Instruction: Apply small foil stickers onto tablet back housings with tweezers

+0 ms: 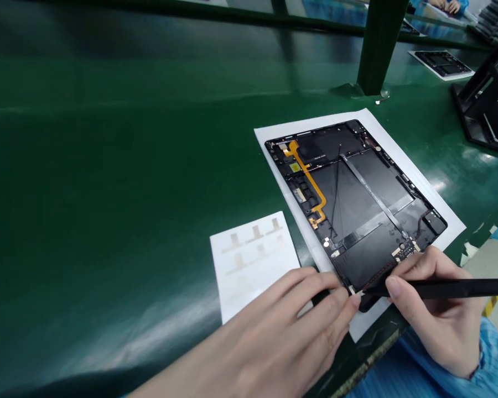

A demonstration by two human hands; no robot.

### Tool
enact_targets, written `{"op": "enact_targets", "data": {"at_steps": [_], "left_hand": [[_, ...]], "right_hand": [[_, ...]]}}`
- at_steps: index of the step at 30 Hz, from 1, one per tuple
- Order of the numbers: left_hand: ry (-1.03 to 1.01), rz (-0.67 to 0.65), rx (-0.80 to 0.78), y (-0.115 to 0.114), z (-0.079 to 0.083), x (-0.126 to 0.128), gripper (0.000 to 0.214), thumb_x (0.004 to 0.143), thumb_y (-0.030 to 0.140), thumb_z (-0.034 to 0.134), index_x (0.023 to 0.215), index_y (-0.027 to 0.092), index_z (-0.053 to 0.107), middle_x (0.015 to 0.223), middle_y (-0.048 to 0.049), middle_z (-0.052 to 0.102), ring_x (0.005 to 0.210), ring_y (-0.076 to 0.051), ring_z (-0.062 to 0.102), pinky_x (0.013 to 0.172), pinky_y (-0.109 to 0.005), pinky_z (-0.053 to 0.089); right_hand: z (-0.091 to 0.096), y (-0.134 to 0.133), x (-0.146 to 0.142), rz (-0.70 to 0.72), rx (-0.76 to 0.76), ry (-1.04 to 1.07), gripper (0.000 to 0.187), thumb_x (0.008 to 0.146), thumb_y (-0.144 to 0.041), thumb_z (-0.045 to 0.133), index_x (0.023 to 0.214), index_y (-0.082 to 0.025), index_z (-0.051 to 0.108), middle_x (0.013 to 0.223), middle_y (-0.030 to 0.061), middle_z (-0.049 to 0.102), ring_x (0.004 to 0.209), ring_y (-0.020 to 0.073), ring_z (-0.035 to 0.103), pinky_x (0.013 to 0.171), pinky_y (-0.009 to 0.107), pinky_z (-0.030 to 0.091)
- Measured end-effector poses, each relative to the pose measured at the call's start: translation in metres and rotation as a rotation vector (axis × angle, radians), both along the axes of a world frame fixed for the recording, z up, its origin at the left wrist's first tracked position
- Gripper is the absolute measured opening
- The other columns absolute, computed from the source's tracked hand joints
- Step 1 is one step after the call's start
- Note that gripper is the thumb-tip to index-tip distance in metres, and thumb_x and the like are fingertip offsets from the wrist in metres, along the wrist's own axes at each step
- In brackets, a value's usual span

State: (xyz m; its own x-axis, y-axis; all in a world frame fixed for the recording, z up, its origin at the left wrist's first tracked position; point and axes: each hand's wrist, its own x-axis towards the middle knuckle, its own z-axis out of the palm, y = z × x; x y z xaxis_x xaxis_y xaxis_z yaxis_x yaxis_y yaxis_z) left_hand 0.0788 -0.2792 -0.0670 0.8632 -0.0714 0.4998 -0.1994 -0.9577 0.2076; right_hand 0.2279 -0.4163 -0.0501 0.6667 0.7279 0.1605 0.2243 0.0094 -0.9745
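Observation:
An opened black tablet housing [373, 188] lies on a white sheet, with an orange flex cable [315, 190], a grey ribbon cable [373, 190] and a small circuit board [404, 250] inside. At its near corner, my left hand [290, 326] is bent over the edge, fingertips pressed together on the housing; its thumb is hidden. My right hand [435, 309] pinches slim black tweezers [452, 288], whose tip meets the corner beside my left fingertips. Whether a small part is between the tips cannot be made out. Left of the housing is a white card [249, 265] bearing several small T-shaped pieces.
The green work surface [108, 193] stretches left, and its front edge runs beneath my right arm. A green post [379, 50] rises at the back. To the far right are another opened housing [444, 63] and a black stand [487, 99]. Another person's hands [446, 5] appear behind.

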Motion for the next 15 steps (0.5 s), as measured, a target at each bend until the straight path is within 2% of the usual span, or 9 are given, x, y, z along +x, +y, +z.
{"op": "enact_targets", "data": {"at_steps": [4,9,12,15], "left_hand": [[0.004,-0.009,-0.002,0.0,0.0,-0.002,0.041,0.105,0.006,0.027,0.109,0.009,0.067,0.094,-0.0053,0.069,0.09,-0.022,0.061,0.09,-0.038,0.05],[0.079,-0.042,0.027,0.0,-0.006,-0.009,0.034,0.102,0.007,0.035,0.12,0.009,0.064,0.106,-0.0081,0.069,0.107,-0.023,0.063,0.113,-0.042,0.045],[0.097,-0.032,0.03,0.0,-0.011,-0.014,0.033,0.101,0.012,0.042,0.125,0.013,0.064,0.114,-0.009,0.069,0.119,-0.024,0.062,0.114,-0.041,0.047],[0.106,-0.035,0.012,-0.001,-0.013,-0.014,0.032,0.099,0.013,0.045,0.123,0.016,0.066,0.11,-0.0079,0.07,0.12,-0.025,0.063,0.112,-0.042,0.051]], "right_hand": [[0.003,0.001,0.003,-0.031,-0.008,-0.042,0.02,0.086,-0.015,0.073,0.073,-0.022,0.06,0.065,-0.0022,0.064,0.058,0.0133,0.058,0.054,0.024,0.047],[0.003,0.006,0.002,0.071,-0.044,0.045,0.022,0.089,-0.02,0.073,0.072,-0.021,0.059,0.06,-0.0038,0.061,0.051,0.0103,0.053,0.049,0.021,0.045],[0.001,0.007,0.001,0.055,-0.073,0.045,0.024,0.089,-0.022,0.073,0.071,-0.021,0.058,0.058,-0.0042,0.059,0.05,0.01,0.052,0.049,0.021,0.045],[0.0,0.007,0.0,0.047,-0.077,0.056,0.023,0.089,-0.022,0.073,0.071,-0.021,0.058,0.059,-0.0043,0.059,0.049,0.0098,0.051,0.049,0.02,0.045]]}}
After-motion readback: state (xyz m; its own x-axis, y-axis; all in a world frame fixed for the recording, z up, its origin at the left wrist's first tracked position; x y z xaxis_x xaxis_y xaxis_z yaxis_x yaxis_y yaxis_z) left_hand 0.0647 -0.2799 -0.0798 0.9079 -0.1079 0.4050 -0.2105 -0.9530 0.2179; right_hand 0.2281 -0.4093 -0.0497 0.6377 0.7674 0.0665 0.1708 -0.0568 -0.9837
